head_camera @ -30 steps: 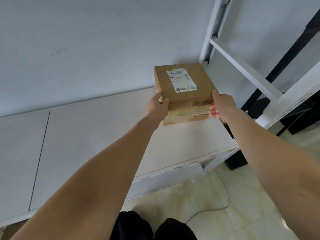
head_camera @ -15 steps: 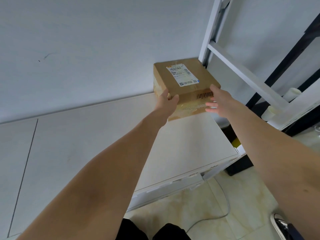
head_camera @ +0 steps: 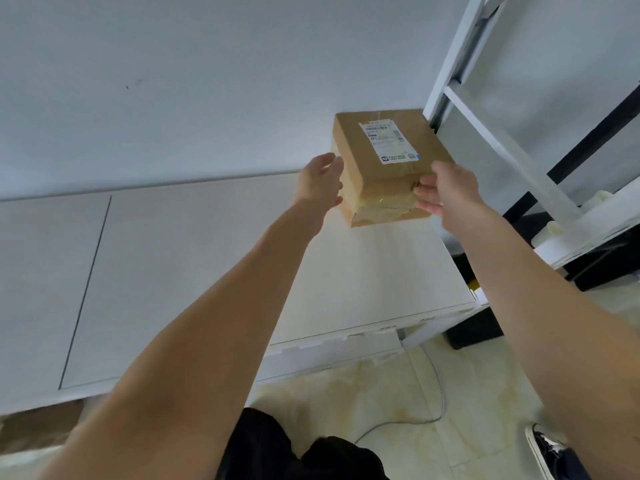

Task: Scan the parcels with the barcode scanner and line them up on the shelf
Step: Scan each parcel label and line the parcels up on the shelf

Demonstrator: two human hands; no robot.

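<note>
Parcel sits on shelf, far corner by wall, between loosely open left hand and right hand, neither gripping; judged stiff, light cardboard, glossy tape likely slick—take by bare side faces.

Both bare forearms stretch forward and upward from the bottom of the view, elbows nearly straight. The left hand is raised with its fingers relaxed and slightly spread, the palm turned toward the right; whether it touches anything cannot be told. The right hand reaches in from the right with its back to the camera, fingers extended toward the left and loosely together.
</note>
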